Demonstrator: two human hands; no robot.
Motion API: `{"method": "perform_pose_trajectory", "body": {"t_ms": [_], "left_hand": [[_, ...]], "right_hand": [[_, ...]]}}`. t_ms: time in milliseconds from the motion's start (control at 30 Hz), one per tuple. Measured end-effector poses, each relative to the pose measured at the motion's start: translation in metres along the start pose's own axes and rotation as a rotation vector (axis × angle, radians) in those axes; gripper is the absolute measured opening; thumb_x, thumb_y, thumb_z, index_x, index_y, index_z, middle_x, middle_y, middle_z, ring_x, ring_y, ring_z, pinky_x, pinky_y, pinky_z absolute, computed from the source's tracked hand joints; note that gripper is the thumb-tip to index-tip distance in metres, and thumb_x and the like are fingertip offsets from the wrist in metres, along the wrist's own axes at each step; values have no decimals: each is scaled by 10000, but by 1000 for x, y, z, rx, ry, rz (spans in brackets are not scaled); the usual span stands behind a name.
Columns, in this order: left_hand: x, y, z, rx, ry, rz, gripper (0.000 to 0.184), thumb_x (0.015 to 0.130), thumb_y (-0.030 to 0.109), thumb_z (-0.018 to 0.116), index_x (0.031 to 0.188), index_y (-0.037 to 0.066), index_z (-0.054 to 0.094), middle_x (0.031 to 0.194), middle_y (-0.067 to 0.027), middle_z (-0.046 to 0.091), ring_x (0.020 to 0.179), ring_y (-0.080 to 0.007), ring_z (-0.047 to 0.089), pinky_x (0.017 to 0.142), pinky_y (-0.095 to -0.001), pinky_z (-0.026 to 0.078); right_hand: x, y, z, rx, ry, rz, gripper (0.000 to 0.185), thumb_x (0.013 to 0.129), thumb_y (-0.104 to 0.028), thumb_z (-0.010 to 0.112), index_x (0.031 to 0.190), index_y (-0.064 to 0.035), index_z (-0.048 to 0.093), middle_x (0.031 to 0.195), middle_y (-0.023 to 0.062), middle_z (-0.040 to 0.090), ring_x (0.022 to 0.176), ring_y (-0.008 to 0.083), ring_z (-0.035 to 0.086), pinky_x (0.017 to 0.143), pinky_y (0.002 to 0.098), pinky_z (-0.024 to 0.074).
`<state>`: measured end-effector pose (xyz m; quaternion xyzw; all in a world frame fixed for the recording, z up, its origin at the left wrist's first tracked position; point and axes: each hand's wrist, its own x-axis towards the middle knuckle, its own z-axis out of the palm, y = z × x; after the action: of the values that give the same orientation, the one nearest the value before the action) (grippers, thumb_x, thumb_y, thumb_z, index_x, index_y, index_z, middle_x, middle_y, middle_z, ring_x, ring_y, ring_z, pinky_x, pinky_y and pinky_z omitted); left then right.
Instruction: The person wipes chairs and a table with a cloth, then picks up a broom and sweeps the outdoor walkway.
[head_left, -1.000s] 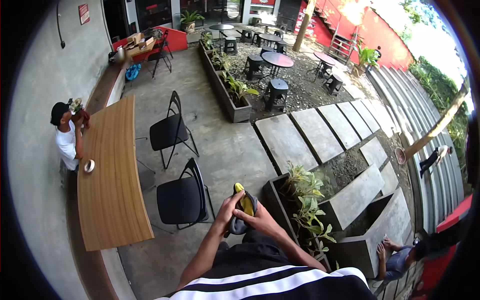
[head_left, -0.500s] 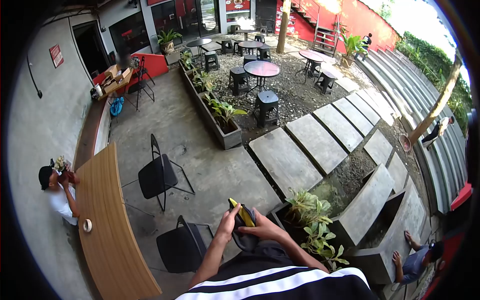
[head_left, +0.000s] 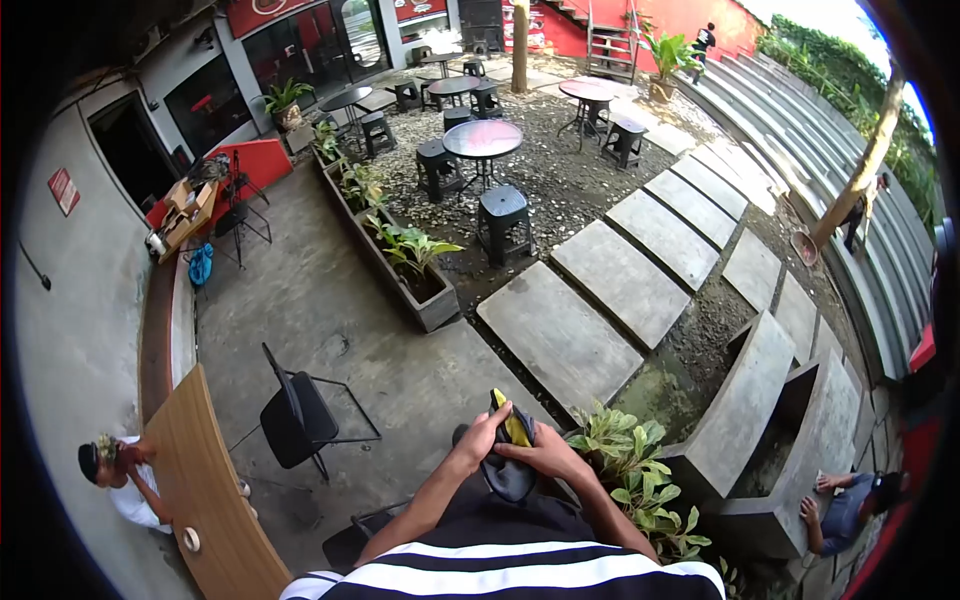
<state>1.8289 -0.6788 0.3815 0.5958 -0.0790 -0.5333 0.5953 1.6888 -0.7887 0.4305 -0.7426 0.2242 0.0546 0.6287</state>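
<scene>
Low in the middle of the head view, in front of my body, both my hands grip a black item (head_left: pixel 511 482) with a bright yellow inside. Its shape is long and rounded at the near end, somewhat like a shoe, but I cannot tell its kind for sure. My left hand (head_left: pixel 478 438) is closed on its left side, fingers near the yellow part. On the right side, my right hand (head_left: pixel 547 453) holds it with the thumb across the front. The palms and part of the item are hidden behind my fingers.
A wooden table (head_left: pixel 205 455) with a tape roll (head_left: pixel 191 539) stands left, a person (head_left: pixel 130 480) behind it. Nearby is a black folding chair (head_left: pixel 298 420). Leafy plants (head_left: pixel 640 470) and concrete blocks (head_left: pixel 735 410) stand right, beside another person (head_left: pixel 850 510). A long planter (head_left: pixel 430 300) lies ahead.
The view has shifted, so the surroundings sit farther left. My hands and the black item appear slightly farther right. Both hands keep hold of it. The seated person's hands at right have moved closer together.
</scene>
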Motion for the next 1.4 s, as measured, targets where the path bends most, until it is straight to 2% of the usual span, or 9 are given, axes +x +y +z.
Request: {"method": "perform_pose_trajectory", "body": {"t_ms": [133,233,500,600,700,900,1000,1167,1400], "left_hand": [[74,49,7,-65,-85,29,530,1036,530,558,1066,14,673,976,-21,689,899,-103,634,801,-282,515],[129,102,2,-126,-125,69,547,1039,554,538,1039,25,678,954,-16,683,888,-102,635,788,-277,516],[264,265,-53,-159,-119,237,648,1041,653,429,1133,48,642,1026,-40,679,900,-125,656,794,-288,534],[300,297,-72,-208,-87,260,662,1039,670,396,1194,65,615,1097,-61,697,940,-157,686,840,-319,557],[336,324,-80,-489,-84,184,648,1043,668,382,1202,83,610,1096,-61,700,940,-174,693,848,-340,565],[400,366,-83,-475,-84,151,663,1038,667,397,1217,64,607,1091,-41,691,951,-138,680,879,-315,555],[449,375,-81,-413,-135,149,650,1040,656,413,1224,63,606,1092,-45,694,945,-138,680,869,-318,555],[550,392,-58,-396,-82,208,561,1051,607,453,1182,93,635,1039,-35,715,898,-159,691,821,-336,562],[734,438,22,-468,-55,211,550,1053,594,463,1182,91,643,1046,-31,711,904,-150,688,840,-324,551]], "right_hand": [[51,-12,-29,165,317,-95,524,896,-350,805,1241,1,625,1053,79,704,964,138,648,836,328,528],[107,-39,-52,507,512,-163,468,933,-328,780,1235,-14,608,1053,47,679,942,106,622,812,285,516],[280,-132,-90,803,730,-101,364,998,-320,710,1201,-50,574,1021,9,635,900,63,577,789,225,488],[332,-148,-102,780,749,-106,396,1026,-375,656,1227,-44,574,1039,13,640,918,69,585,804,224,489],[382,-151,-115,830,751,-110,451,1048,-432,599,1260,-35,571,1064,20,646,939,76,594,816,224,490],[456,-160,-168,953,597,-19,586,1075,-527,474,1316,-4,583,1088,39,679,918,100,637,797,245,508],[487,-159,-207,910,528,-16,556,1081,-498,473,1309,-6,596,1073,57,699,886,126,672,805,285,545],[563,-130,-288,882,461,-58,550,1088,-484,454,1318,-6,599,1061,66,715,849,135,692,807,299,562],[678,-84,-464,849,419,-67,539,1089,-474,450,1310,-8,606,1056,72,717,832,141,702,768,296,567]]}}
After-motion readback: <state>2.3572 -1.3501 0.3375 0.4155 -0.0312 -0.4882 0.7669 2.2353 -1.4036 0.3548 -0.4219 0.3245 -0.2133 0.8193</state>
